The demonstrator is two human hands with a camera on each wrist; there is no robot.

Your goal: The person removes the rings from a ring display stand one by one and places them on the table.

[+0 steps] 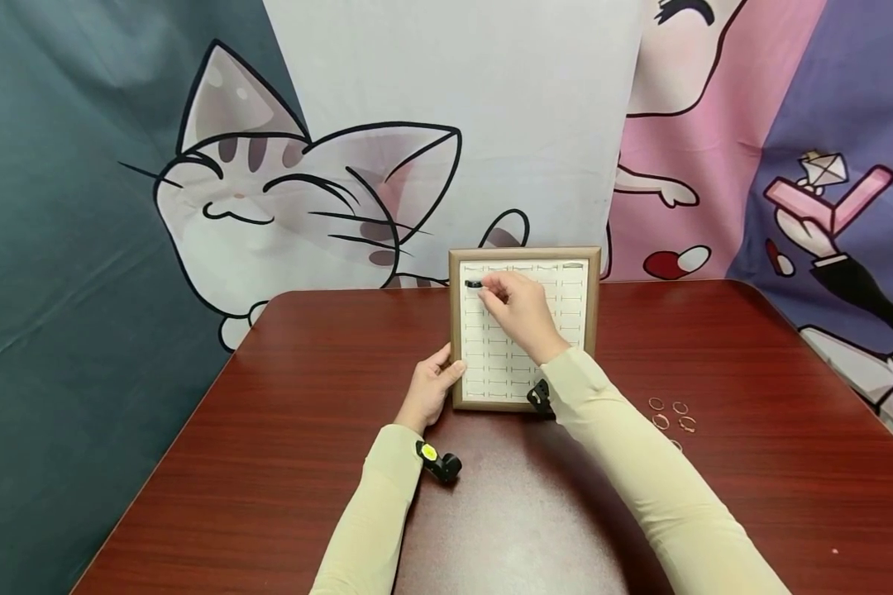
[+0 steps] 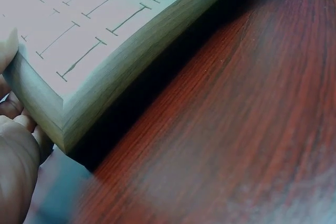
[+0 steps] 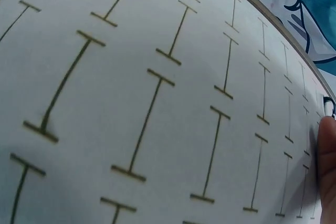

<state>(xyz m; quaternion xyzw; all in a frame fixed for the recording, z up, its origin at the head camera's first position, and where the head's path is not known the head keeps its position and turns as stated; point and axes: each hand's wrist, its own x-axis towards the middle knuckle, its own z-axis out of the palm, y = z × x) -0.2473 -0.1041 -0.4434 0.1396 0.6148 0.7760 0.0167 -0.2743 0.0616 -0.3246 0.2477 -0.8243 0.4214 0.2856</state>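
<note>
A wood-framed ring display board (image 1: 524, 406) with rows of slits in its white face stands upright on the table. My left hand (image 1: 430, 387) grips its lower left edge, thumb on the front and fingers behind, as the left wrist view also shows. At the upper left of the white face, my right hand (image 1: 522, 310) pinches a black ring (image 1: 473, 283) between thumb and fingertips, right at a slit in the second row. Part of that ring shows beyond the thumb (image 3: 326, 148) in the right wrist view. A thin ring (image 1: 573, 265) sits in the top right slit.
Several thin rings (image 1: 661, 421) lie on the dark red wooden table (image 1: 312, 397), right of the board and partly behind the right sleeve. A printed cat backdrop (image 1: 387, 190) hangs behind the table. Each wrist wears a black camera (image 1: 441, 464).
</note>
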